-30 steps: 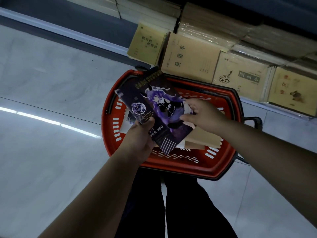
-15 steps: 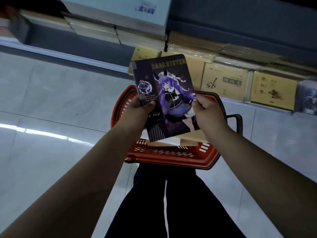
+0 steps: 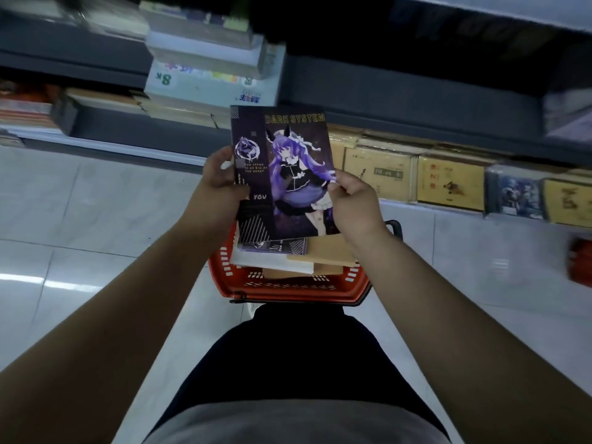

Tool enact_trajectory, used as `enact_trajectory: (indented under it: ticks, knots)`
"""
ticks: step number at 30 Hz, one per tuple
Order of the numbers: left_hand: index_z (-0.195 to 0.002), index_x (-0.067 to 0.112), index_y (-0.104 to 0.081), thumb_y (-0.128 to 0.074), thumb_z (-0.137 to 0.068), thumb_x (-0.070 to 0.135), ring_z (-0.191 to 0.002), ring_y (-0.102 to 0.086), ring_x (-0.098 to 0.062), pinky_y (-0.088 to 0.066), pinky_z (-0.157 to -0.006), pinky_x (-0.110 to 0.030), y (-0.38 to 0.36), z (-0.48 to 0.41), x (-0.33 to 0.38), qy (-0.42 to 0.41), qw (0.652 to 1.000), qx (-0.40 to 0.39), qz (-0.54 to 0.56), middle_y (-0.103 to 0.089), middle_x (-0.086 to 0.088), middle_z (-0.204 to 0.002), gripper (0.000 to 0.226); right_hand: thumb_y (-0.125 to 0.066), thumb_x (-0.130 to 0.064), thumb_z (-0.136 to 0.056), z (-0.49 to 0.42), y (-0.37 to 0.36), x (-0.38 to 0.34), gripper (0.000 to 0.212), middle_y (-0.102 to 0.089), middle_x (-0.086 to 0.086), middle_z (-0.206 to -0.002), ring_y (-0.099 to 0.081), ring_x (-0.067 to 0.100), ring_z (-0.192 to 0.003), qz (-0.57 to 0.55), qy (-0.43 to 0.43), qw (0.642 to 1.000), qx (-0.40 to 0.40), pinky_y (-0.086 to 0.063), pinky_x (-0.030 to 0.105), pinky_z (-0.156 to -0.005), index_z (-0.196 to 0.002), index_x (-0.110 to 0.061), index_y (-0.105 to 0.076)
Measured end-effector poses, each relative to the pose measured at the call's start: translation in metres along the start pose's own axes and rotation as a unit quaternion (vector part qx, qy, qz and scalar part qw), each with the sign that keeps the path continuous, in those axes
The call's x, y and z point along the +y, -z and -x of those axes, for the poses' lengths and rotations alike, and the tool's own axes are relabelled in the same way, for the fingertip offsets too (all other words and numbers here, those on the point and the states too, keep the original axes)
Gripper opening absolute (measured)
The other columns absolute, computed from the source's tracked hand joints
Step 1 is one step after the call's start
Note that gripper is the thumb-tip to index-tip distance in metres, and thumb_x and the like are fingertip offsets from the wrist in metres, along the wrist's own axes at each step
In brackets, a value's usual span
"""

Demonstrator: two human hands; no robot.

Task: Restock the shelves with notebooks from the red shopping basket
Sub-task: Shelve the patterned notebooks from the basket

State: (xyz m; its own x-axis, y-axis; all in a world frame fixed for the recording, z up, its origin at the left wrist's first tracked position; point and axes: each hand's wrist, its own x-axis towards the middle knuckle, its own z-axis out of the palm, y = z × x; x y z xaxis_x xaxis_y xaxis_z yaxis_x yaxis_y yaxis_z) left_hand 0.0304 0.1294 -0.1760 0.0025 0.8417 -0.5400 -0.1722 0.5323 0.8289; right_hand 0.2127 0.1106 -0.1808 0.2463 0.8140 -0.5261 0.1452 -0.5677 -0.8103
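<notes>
Notebook (image 3: 282, 174) hides basket (image 3: 288, 288); brown packs (image 3: 450, 182) line shelf (image 3: 416, 110) behind.

Dim, bluish overall; streak of glare on floor tiles (image 3: 38, 280) at nine o'clock; motion blur on shelves (image 3: 416, 100) toward twelve; wide-angle bending at edges.

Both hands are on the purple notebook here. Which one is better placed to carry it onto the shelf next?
Probably the left hand: it grips the purple notebook along its edge with the thumb across the cover, while the right hand only pinches the other edge.
</notes>
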Motion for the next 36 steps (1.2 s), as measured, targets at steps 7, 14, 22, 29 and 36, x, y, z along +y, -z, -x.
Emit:
enact_trajectory:
  ticks: [7, 14, 22, 29, 36]
  knots:
    - [-0.143, 0.012, -0.04, -0.031, -0.083, -0.026, -0.093, -0.069, -0.02, -0.057, -0.065, -0.03, -0.015, 0.03, 0.052, -0.034, 0.994, -0.091, 0.041, -0.073, -0.001, -0.1, 0.072, -0.037, -0.004, -0.103, 0.027, 0.026, -0.046, 0.035, -0.064, -0.006, -0.098, -0.065, 0.013, -0.098, -0.032, 0.013, 0.998, 0.045, -0.051, 0.035, -0.09, -0.12, -0.017, -0.064]
    - [-0.144, 0.012, -0.039, -0.025, -0.09, -0.024, -0.09, -0.07, -0.015, -0.058, -0.067, -0.031, -0.031, 0.059, 0.093, -0.055, 0.991, -0.117, 0.047, -0.068, -0.003, -0.106, 0.066, -0.042, -0.009, -0.103, 0.052, 0.046, -0.073, 0.028, -0.069, 0.0, -0.108, -0.065, 0.014, -0.093, -0.091, 0.021, 0.992, 0.081, -0.055, 0.026, -0.08, -0.117, -0.015, -0.066]
    - [-0.146, 0.016, -0.038, -0.023, -0.093, -0.02, -0.108, -0.064, -0.022, -0.059, -0.079, -0.037, -0.052, 0.076, 0.123, -0.081, 0.984, -0.159, 0.021, -0.062, -0.01, -0.126, 0.066, -0.042, -0.009, -0.102, 0.071, 0.069, -0.102, 0.03, -0.07, 0.001, -0.107, -0.064, 0.018, -0.098, -0.102, 0.028, 0.988, 0.114, -0.054, 0.028, -0.082, -0.12, -0.014, -0.065]
    - [-0.141, 0.017, -0.042, -0.028, -0.099, -0.013, -0.108, -0.067, -0.016, -0.059, -0.075, -0.033, -0.079, 0.069, 0.154, -0.089, 0.981, -0.168, 0.023, -0.066, -0.004, -0.125, 0.054, -0.043, -0.01, -0.102, 0.069, 0.093, -0.134, 0.027, -0.07, 0.004, -0.107, -0.066, 0.022, -0.099, -0.136, 0.035, 0.98, 0.142, -0.055, 0.035, -0.087, -0.11, -0.019, -0.067]
    - [-0.138, 0.019, -0.047, -0.027, -0.099, -0.013, -0.108, -0.066, -0.019, -0.058, -0.076, -0.033, -0.107, 0.055, 0.172, -0.112, 0.977, -0.18, 0.005, -0.067, -0.007, -0.122, 0.054, -0.044, -0.009, -0.102, 0.05, 0.118, -0.156, 0.024, -0.069, 0.001, -0.099, -0.064, 0.019, -0.094, -0.147, 0.04, 0.978, 0.14, -0.054, 0.034, -0.086, -0.102, -0.02, -0.065]
